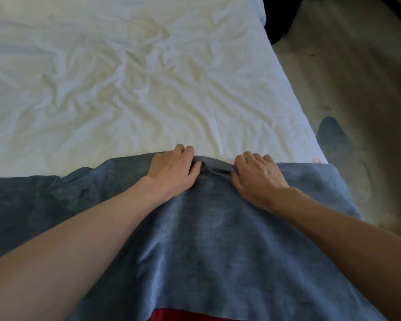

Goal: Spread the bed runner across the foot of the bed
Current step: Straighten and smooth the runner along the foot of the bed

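On my screen the bed runner, a blue-grey cloth, lies across the near end of the bed and covers it from the left border of the view to the right side of the mattress, where it hangs down over the corner. Its far edge is not straight: on the left part there is a rumpled fold, and in the middle the edge rises to a small hump. Both hands are at this hump, near each other but not touching. The left hand lies on the cloth with its fingers curled over the far edge and the thumb pressed against the bunched fold, so it holds the runner there. The right hand has its fingers bent as well and pinches the same fold from the other side with the thumb. Both forearms are bare and stretch over the runner. Beyond the hands is the white sheet, which is full of wrinkles. To the right of the bed I see a pale floor. At the bottom border a red strip shows under the runner.
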{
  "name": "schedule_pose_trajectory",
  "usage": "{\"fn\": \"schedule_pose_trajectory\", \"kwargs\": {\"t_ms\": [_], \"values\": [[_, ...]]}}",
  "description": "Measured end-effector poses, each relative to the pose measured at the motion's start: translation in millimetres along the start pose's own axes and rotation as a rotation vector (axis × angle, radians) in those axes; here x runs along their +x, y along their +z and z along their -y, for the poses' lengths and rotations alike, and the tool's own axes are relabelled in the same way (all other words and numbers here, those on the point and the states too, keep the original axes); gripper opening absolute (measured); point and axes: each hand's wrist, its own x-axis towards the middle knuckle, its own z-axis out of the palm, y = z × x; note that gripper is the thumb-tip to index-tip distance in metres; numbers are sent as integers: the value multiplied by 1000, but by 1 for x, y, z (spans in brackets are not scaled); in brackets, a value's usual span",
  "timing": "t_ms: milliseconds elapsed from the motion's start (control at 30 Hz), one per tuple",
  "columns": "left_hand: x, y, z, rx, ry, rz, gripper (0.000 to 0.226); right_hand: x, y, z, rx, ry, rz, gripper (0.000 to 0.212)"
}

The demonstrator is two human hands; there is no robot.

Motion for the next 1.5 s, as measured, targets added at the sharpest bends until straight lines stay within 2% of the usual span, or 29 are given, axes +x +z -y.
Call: {"fn": "schedule_pose_trajectory", "kwargs": {"t_ms": [67,133,233,300,367,500,567,667,833,1033,1100,1167,1300,1367,1433,1500], "values": [[-5,-2,4,-32,12,62,29,-4,1,1,38,35,19,33],[-4,-4,9,-36,-5,115,32,-2,0,0,65,86,73,36],[0,-4,12,-35,-29,138,26,3,-3,0,152,122,105,20],[2,-4,10,-93,-54,128,19,6,-4,-2,210,133,112,21],[4,-5,7,-118,-74,111,24,11,-6,-4,196,110,152,18],[13,-8,5,-158,-99,9,20,24,-17,-5,207,169,1,7],[21,-9,-1,-200,-100,-39,20,32,-24,-10,156,209,-62,5],[35,-8,-18,-263,-99,-80,21,43,-31,-22,64,280,-57,11],[46,17,-36,-400,-10,20,21,47,-20,-39,-94,379,-54,19],[39,21,-30,-499,35,65,33,50,-10,-32,-165,439,11,14],[35,20,-30,-468,58,71,45,49,-12,-29,-188,427,31,16],[30,18,-32,-411,50,28,53,44,-14,-26,-198,373,19,25],[15,17,-30,-187,15,-207,48,23,-1,-11,-84,67,-29,52],[8,22,-24,-50,21,-122,56,12,9,-6,-54,-16,51,60],[4,31,-18,6,39,54,63,6,20,-9,-30,25,135,64],[1,39,-15,56,67,148,65,4,28,-15,-41,54,185,66]]}}
